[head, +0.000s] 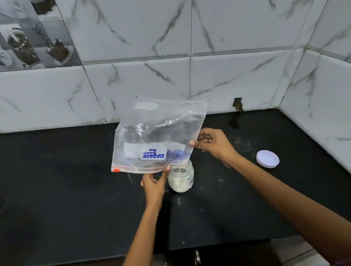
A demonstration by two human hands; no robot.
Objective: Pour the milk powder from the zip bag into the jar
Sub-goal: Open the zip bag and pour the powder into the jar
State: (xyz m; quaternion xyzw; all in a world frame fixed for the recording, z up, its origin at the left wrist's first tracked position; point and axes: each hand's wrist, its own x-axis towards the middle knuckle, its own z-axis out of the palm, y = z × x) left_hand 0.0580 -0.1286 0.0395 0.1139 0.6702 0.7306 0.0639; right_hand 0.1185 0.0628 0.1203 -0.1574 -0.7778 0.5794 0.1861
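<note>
1. While the zip bag (158, 134) hangs upside down over the open jar (181, 178), we see from the head view that our left hand (154, 185) pinches its zip edge low, just beside the jar's mouth, and our right hand (214, 143) pinches the bag's side edge higher up.
2. Since the jar stands on the black tabletop (71, 190), already well filled with milk powder, and the bag looks nearly empty, we judge the pour almost done.
3. To finish well, we should keep the open corner directly above the mouth and shake gently so clinging powder drops inside.
4. Because specks already dot the tabletop, we should avoid jerks; the white lid (267, 159) waits well apart on the right.
</note>
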